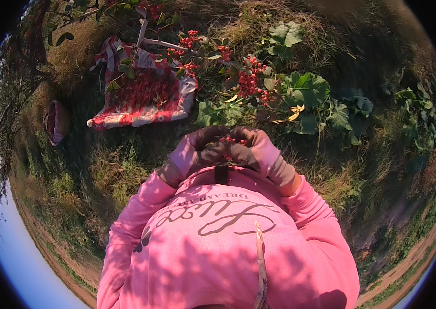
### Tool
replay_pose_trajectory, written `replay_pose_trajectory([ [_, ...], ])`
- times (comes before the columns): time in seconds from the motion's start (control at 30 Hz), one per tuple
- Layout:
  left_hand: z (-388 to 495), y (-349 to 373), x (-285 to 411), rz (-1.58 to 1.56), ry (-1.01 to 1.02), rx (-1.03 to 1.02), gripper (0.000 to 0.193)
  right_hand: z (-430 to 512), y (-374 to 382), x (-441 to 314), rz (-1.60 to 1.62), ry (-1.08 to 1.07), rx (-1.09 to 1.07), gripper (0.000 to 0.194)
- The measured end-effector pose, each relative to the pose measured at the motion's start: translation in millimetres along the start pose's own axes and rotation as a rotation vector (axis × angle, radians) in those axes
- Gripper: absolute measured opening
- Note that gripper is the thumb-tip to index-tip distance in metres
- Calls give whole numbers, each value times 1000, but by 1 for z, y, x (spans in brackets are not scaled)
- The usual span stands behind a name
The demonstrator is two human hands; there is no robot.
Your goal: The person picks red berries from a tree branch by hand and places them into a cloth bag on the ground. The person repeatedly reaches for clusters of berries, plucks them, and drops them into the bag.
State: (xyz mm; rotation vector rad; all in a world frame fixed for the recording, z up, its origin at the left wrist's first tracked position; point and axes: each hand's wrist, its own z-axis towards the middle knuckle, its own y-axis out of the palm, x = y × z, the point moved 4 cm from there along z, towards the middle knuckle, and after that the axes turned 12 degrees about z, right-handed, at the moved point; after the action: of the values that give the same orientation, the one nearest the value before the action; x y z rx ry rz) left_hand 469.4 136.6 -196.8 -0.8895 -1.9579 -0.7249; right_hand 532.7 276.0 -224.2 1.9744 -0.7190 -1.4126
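My left hand (196,148) and my right hand (258,148) meet close in front of my waist, both in dark-palmed work gloves with paler backs. Between their curled fingers sits a small cluster of red berries (230,140). The fingers hide part of it, and how each hand grips it is only partly visible. Just beyond the hands hangs a leafy branch (164,43) bearing several bunches of red berries (250,79). Farther off to the left, a red and white patterned cloth (140,119) with raised edges lies on the grass, holding a spread of picked red berries (144,90).
At the far left stands a round-mouthed bag or basket (61,121) with red contents. Broad green-leaved plants (306,90) grow to the right of the branch. A pale broken-ended stick (260,258) crosses before my pink top (210,247). Dry grass (113,170) covers much ground.
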Motion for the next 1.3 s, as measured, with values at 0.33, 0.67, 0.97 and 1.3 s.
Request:
replay_pose_trajectory([
  [0.33, -40, -64, -17, -265, 86, 410, 31, 79, -33, 63, -801, -192, 113, 12],
  [0.67, -84, -150, -122, -196, -84, 785, 27, 253, 26, 128, -683, 77, 139, 85],
  [0.97, -48, -197, -238, 489, -459, 333, 42, 224, -18, 152, 132, -25, 322, 16],
  [1.3, 78, -153, -36, -93, 249, 382, 29, 142, -5, 50, 345, -661, 272, 38],
])
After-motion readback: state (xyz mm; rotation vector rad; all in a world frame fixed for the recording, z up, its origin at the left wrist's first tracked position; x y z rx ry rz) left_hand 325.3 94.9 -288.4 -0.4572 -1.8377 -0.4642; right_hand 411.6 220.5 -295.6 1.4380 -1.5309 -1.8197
